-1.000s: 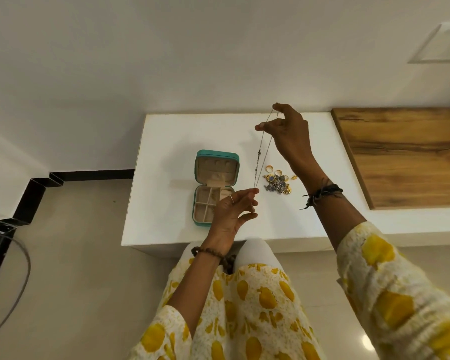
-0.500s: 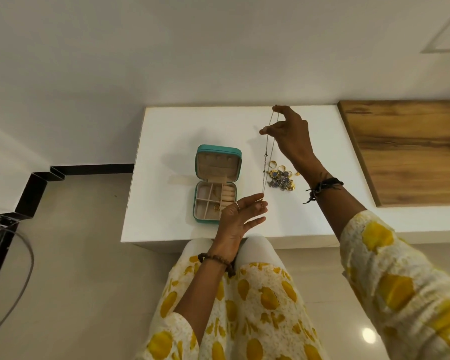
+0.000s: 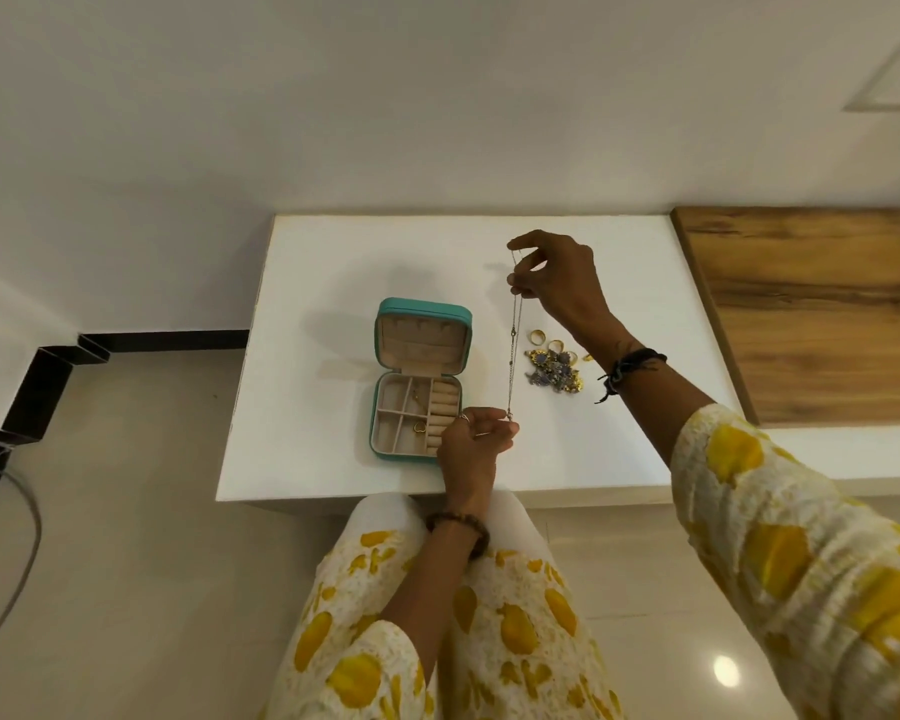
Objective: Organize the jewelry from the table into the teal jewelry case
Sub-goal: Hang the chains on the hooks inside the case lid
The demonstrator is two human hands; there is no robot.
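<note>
Between both hands, right hand [image 3: 562, 283] and left hand [image 3: 471, 444] fingers pinch a thin, hard-to-see necklace [image 3: 512, 350].

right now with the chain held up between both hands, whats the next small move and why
Probably carry the chain left and lower it over the open case. The right hand pinches its top, the left hand holds its bottom end beside the case, so it hangs straight and untangled, ready to go in.

A single head-worn wide-angle view looks steeply down from above the seated person's lap, facing twelve o'clock across the white table [image 3: 333, 283] toward the wall.
</note>
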